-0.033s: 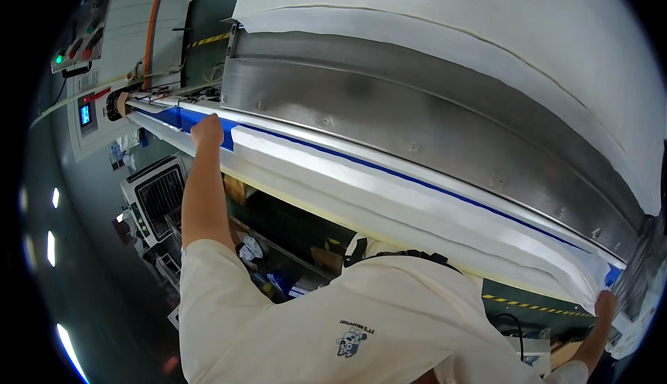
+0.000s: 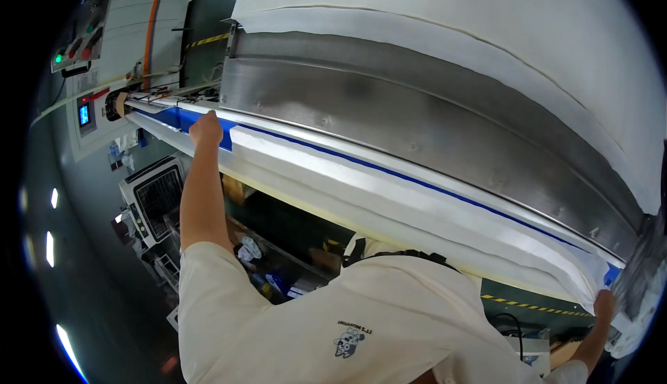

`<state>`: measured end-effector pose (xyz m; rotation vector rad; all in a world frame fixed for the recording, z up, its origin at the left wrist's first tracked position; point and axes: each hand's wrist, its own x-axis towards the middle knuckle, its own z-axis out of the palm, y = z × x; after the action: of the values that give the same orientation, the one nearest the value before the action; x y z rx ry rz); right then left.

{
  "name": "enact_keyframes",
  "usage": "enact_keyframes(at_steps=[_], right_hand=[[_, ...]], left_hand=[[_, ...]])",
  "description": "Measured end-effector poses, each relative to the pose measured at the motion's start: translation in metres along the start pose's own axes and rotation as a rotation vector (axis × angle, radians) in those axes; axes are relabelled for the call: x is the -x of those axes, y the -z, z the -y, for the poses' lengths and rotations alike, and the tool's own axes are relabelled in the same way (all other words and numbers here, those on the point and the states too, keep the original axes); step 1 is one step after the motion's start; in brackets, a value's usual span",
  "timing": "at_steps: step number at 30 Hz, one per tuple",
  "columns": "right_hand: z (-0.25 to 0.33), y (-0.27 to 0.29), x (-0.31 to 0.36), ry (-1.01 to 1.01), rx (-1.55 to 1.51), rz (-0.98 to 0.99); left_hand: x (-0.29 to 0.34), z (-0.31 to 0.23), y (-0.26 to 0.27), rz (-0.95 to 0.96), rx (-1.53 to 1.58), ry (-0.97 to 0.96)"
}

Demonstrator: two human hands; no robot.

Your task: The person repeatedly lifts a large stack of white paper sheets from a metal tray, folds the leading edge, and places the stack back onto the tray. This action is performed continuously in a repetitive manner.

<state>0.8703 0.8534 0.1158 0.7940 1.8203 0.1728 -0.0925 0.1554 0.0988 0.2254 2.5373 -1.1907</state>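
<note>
A long white sheet, cloth-like and folded, runs from left of middle down to the far right over a narrow bed. Along its far edge shows a blue strip, which widens into a bare blue surface at the left end. My left hand is closed in a fist over that blue surface, just left of the sheet's end; whatever its fingers grip is hidden. At the far right my right hand, small and closed, touches the sheet's other end beside a patch of blue. What it pinches is unclear.
Beyond the bed rises a curved metal panel, with a large white sheet of material above it. A machine cabinet with a lit screen and a button panel stands at left. Below are a bin of oddments and a boxy appliance.
</note>
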Motion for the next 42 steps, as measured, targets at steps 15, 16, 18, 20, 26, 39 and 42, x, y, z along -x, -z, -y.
enact_keyframes(at_steps=[15, 16, 18, 20, 26, 39, 42], right_hand=[[0.013, 0.056, 0.017, -0.206, -0.158, 0.168], [0.015, 0.052, 0.013, -0.237, -0.169, 0.094], [0.020, 0.061, 0.008, -0.248, -0.133, 0.145], [0.014, 0.050, -0.003, -0.226, -0.088, 0.140], [0.012, 0.060, -0.030, -0.124, -0.085, 0.184], [0.058, 0.073, -0.040, -0.299, -0.372, -0.187], [0.067, 0.056, -0.045, -0.156, -1.015, -0.103]], left_hand=[[0.137, -0.170, 0.075, -0.411, 0.650, -0.467], [0.131, -0.166, 0.070, -0.415, 0.647, -0.488], [0.124, -0.163, 0.072, -0.390, 0.634, -0.486], [0.123, -0.163, 0.082, -0.385, 0.611, -0.460], [0.092, -0.154, 0.059, -0.414, 0.604, -0.490], [0.061, -0.144, 0.040, -0.452, 0.599, -0.393], [0.060, -0.155, 0.040, -0.487, 0.656, -0.410]])
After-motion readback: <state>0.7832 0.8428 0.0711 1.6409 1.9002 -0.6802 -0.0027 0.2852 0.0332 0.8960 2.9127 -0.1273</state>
